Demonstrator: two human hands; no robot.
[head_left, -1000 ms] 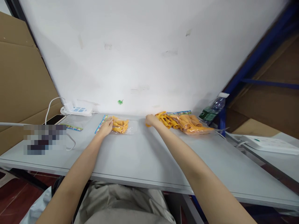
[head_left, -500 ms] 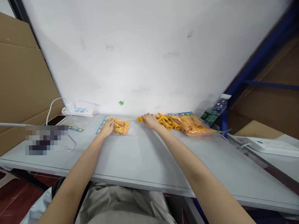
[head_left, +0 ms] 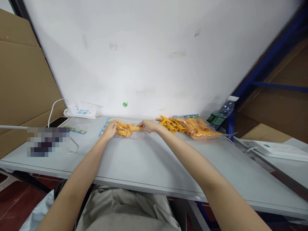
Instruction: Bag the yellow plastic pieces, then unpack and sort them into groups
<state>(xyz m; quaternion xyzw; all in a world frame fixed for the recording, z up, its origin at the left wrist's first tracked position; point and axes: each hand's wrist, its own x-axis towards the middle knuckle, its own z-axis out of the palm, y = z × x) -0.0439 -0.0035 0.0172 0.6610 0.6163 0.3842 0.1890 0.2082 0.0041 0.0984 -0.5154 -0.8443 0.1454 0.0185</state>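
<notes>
A clear plastic bag (head_left: 136, 136) with a bright printed header lies on the table, with several orange plastic pieces (head_left: 124, 132) in it. My left hand (head_left: 110, 129) rests on the bag's left part, fingers closed over it beside the header. At the bag's right end, my right hand (head_left: 147, 125) grips an orange trumpet-shaped plastic piece (head_left: 135, 128), its forked end over or inside the bag; I cannot tell which. To the right lies a pile of similar loose pieces (head_left: 172, 125), flared ends toward me. Beside it sits a filled bag (head_left: 196, 128) of the same pieces.
A plastic bottle (head_left: 222, 112) leans at the back right by a blue post (head_left: 231, 126). At the left are a power strip (head_left: 83, 113), a phone (head_left: 59, 122), a flat bag (head_left: 77, 130) and cables. A white wall (head_left: 149, 64) stands behind the table (head_left: 144, 166).
My right hand has moved left from beside the loose pile to the bag's right end, carrying an orange piece. My left hand has stayed on the bag.
</notes>
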